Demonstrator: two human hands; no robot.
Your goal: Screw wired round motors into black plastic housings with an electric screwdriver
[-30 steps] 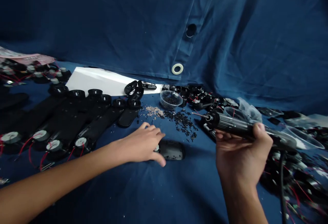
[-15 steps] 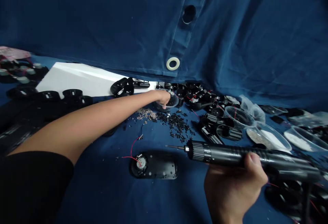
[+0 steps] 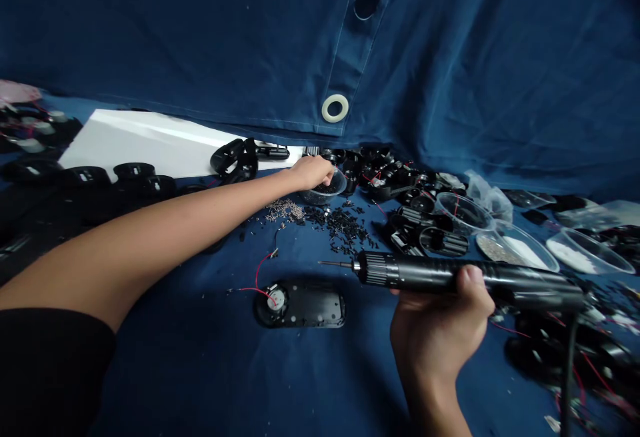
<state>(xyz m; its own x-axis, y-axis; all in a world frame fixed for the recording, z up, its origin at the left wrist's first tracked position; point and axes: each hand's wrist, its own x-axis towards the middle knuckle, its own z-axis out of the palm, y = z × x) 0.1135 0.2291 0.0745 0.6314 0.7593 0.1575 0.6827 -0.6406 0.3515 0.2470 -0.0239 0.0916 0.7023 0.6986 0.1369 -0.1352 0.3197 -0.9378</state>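
Your R hand (image 3: 440, 324) clamps the electric screwdriver (image 3: 415, 272), bit by the black housing (image 3: 320, 305); L hand (image 3: 313, 172) is curled at the clear cup (image 3: 341, 182) of screws (image 3: 317, 194), grip unclear. Bump cup & screws spill.

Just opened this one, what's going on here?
A person is working over a blue cloth strewn with small parts. Their left hand reaches into a clear plastic bowl of small black pieces. Their right hand grips a corded electric screwdriver, its bit pointing toward a black oval housing with red wires.
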